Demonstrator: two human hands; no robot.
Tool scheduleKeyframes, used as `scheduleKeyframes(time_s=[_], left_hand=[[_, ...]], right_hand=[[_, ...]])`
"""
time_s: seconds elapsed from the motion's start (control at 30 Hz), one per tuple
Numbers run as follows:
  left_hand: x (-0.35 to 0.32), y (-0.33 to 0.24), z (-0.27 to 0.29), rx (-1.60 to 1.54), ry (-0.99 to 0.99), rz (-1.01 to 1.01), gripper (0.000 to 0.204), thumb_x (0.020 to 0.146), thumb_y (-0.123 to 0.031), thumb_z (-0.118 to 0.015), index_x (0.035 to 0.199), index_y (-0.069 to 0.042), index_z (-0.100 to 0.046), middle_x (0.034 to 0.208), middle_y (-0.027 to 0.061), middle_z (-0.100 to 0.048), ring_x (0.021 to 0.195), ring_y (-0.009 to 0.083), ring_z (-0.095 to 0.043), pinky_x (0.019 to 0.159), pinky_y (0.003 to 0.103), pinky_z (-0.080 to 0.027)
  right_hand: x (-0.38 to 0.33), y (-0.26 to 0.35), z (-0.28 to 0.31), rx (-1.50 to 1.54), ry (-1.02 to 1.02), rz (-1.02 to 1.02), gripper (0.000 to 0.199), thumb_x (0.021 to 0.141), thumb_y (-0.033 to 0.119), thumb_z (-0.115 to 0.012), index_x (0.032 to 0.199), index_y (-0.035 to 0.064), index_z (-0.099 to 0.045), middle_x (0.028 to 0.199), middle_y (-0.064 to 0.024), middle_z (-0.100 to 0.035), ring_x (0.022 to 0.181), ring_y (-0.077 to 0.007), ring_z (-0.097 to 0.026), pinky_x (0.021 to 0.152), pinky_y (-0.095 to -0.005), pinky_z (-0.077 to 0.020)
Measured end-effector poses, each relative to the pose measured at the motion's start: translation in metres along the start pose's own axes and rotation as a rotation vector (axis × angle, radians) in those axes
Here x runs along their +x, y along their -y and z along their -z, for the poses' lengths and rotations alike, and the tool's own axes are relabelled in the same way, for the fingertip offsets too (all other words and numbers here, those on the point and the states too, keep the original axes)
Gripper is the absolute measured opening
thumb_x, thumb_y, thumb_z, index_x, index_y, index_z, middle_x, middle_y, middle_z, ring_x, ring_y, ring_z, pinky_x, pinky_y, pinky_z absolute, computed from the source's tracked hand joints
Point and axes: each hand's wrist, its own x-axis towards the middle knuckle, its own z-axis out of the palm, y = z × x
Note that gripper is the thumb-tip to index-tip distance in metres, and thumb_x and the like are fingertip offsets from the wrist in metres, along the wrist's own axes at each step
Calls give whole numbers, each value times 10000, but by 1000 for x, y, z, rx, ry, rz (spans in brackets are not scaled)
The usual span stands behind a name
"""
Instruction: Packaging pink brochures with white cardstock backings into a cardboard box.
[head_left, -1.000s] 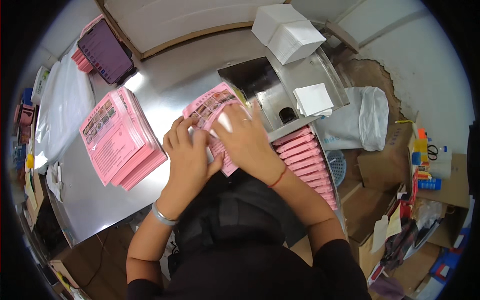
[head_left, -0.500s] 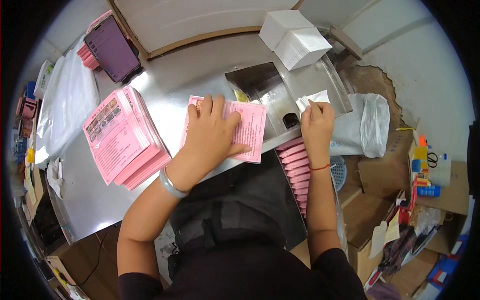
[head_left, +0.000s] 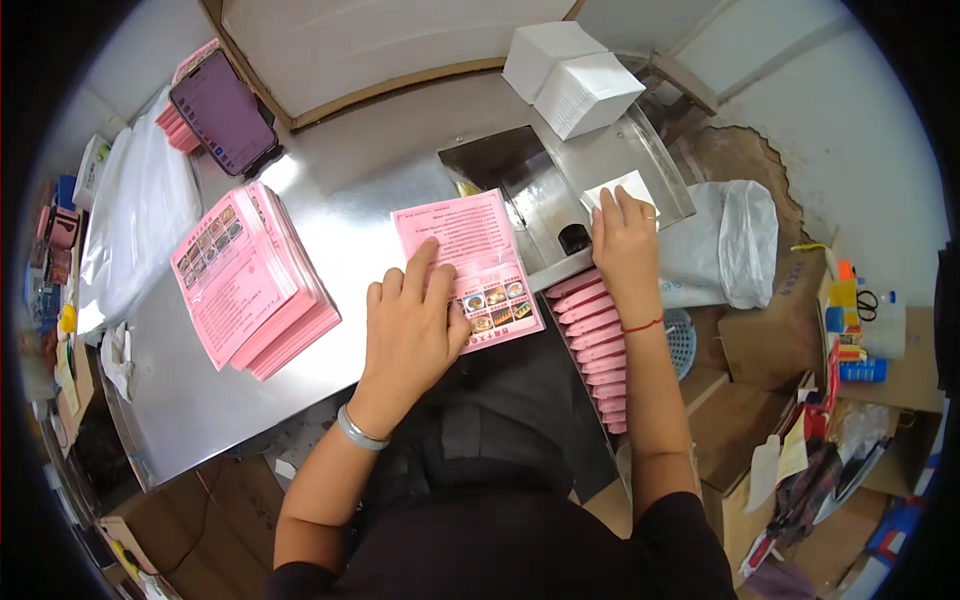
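A pink printed packet [head_left: 455,228] lies flat at the table's near edge, with a fold across it and small food pictures at its near right end. My left hand [head_left: 412,322] rests on its left side, fingers stretched out and apart. To the right, my right hand [head_left: 628,250] reaches over a small stack of folded white papers [head_left: 634,186], its fingers laid out across them. The undersides of those papers are hidden by the hand. Farther left stands a thick pile of similar pink packets [head_left: 245,280].
A phone [head_left: 225,112] stands at the back left beside white plastic sheeting [head_left: 145,195]. White paper blocks [head_left: 590,95] sit at the back right, behind a metal opening [head_left: 500,165]. Below the right forearm is a row of pink packets [head_left: 590,345]; cardboard boxes [head_left: 775,325] stand farther right.
The pink packet has turned, its pictures now at the near right. My left hand has shifted toward me. My right hand's fingers have gone from a pinch to lying flatter on the white papers.
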Motion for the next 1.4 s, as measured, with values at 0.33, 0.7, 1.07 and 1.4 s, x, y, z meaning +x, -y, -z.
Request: scheduleKeyframes(time_s=[0.33, 0.7, 1.07, 1.4], left_hand=[[-9, 2, -1, 11, -98, -65, 380, 744, -139, -656, 1113, -64, -604, 1423, 203, -462, 1170, 384, -504, 956, 497, -393], [28, -13, -1, -392, 83, -235, 743, 692, 64, -724, 1357, -224, -564, 1448, 176, -439, 960, 298, -650, 808, 349, -552], [-27, 13, -1, -594, -156, 230, 309, 760, -53, -725, 985, 0, -519, 997, 188, -563, 915, 340, -550, 807, 397, -447], [8, -35, 6, -679, -345, 207, 733, 807, 45, -584, 1464, -20, -263, 1194, 164, -555, 1198, 310, -519, 1026, 407, -382]], right_hand=[[10, -53, 21, 293, 57, -8, 343, 799, -22, -607, 1137, -11, -662, 1177, -190, -626, 1022, -347, -561, 907, -429, -471], [28, 103, 19, 292, 190, 283, 258, 838, 147, -576, 1072, 121, -680, 838, -146, -601, 848, -335, -643, 954, -545, -470], [14, -59, 5, 185, -226, -356, 271, 859, 189, -694, 1005, -39, -698, 906, -163, -720, 797, -261, -690, 759, -353, -529], [2, 87, 40, 1391, 61, -171, 314, 743, 47, -795, 969, 65, -578, 1030, -67, -568, 971, -173, -542, 887, -294, -420]])
